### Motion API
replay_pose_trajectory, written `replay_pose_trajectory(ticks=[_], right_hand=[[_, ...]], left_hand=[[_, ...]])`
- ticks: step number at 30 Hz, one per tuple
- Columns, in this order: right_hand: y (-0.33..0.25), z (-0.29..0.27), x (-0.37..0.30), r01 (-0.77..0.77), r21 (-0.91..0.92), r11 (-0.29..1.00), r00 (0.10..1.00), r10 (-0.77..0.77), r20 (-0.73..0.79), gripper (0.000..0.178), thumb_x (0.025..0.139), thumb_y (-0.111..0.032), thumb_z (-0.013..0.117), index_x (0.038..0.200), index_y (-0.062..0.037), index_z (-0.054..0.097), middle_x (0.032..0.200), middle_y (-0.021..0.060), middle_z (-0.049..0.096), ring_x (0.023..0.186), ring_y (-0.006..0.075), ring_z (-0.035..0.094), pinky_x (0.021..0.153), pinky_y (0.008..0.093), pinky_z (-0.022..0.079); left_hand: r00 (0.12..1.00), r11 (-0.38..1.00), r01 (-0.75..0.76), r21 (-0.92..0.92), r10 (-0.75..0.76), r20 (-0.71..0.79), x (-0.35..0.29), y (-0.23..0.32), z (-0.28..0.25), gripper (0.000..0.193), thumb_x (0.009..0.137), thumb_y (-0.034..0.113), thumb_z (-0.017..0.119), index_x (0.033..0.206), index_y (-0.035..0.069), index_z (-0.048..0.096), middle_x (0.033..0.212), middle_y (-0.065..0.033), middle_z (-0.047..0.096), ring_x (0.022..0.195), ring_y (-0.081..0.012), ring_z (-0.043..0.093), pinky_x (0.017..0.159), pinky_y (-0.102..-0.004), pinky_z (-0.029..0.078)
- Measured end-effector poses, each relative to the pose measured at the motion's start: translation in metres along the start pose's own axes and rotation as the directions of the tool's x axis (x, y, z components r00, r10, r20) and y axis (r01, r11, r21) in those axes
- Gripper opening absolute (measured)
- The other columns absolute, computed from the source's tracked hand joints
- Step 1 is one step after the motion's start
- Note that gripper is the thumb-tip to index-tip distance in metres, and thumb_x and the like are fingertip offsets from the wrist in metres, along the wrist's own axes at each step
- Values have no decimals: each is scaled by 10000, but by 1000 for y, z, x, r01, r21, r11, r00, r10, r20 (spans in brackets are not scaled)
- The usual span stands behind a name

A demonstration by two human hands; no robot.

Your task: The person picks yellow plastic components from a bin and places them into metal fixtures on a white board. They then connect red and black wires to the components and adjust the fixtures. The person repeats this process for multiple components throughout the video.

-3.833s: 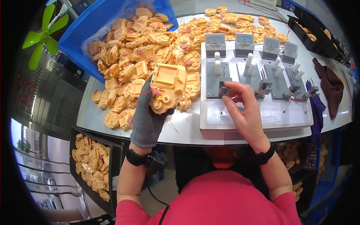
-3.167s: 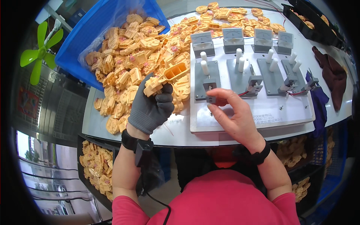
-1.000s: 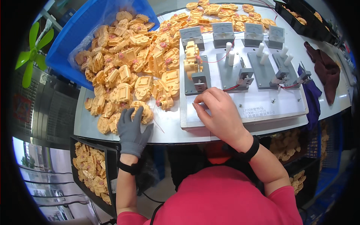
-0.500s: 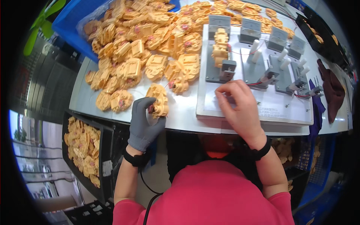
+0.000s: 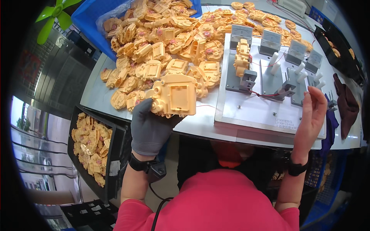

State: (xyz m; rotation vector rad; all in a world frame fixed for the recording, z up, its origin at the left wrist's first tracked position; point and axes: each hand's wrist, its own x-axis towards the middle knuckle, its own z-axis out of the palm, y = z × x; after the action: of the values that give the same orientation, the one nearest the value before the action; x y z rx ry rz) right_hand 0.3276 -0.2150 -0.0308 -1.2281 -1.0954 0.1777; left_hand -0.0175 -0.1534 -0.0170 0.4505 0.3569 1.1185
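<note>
My left hand [image 5: 149, 130], in a grey glove, grips a yellow-orange plastic housing [image 5: 175, 94] from below and the left. The housing is raised above the table's front edge, its rectangular recess facing up; a thin red wire shows to its right. My bare right hand [image 5: 310, 119] is over the front right corner of a white test board [image 5: 246, 117]. Its fingers point upward, somewhat apart, and I see nothing in them. Another yellow-orange housing [image 5: 242, 57] stands upright in the board's leftmost grey station, beside a grey clamp block [image 5: 248, 80].
Many similar housings [image 5: 158, 50] are heaped at the back left, spilling from a blue bin [image 5: 89, 29]. The board carries panel meters [image 5: 269, 41] and white posts [image 5: 274, 58]. A black crate [image 5: 111, 154] of yellow-orange parts sits below left. Dark cloths [image 5: 344, 104] lie right.
My left hand has raised and turned the housing so its recess faces up. My right hand has moved right, from the leftmost station to the board's right corner. The whole view has shifted slightly.
</note>
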Motion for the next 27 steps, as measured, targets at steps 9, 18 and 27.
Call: replay_pose_trajectory(ticks=[9, 18, 27], right_hand=[[19, 14, 3, -109, 15, 994, 989, 107, 99, 308, 987, -149, 612, 1262, -25, 548, 1139, 46, 557, 986, 107, 512, 861, 251, 428], [31, 12, -3, -119, 59, 991, 991, 114, 73, 305, 983, -141, 621, 1258, -36, 543, 1064, 24, 545, 928, 91, 498, 845, 238, 426], [30, 10, -7, -102, 120, 988, 990, 89, 105, 244, 961, -71, 630, 1204, -61, 610, 963, 1, 567, 833, 78, 513, 769, 224, 432]], left_hand=[[1000, 995, -14, -100, 15, 10, 17, -6, 5, 500, 979, 179, 568, 1394, -48, 406, 1391, -208, 505, 1257, -334, 540, 1103, -443, 466], [993, 990, 114, -81, -113, 11, 25, -6, 20, 493, 1003, 231, 557, 1417, 5, 413, 1371, -177, 524, 1244, -351, 552, 909, -386, 590], [996, 944, 72, 323, -83, 21, 45, -6, 29, 468, 969, 180, 602, 1398, 54, 464, 1340, -128, 560, 1221, -289, 563, 876, -361, 561]])
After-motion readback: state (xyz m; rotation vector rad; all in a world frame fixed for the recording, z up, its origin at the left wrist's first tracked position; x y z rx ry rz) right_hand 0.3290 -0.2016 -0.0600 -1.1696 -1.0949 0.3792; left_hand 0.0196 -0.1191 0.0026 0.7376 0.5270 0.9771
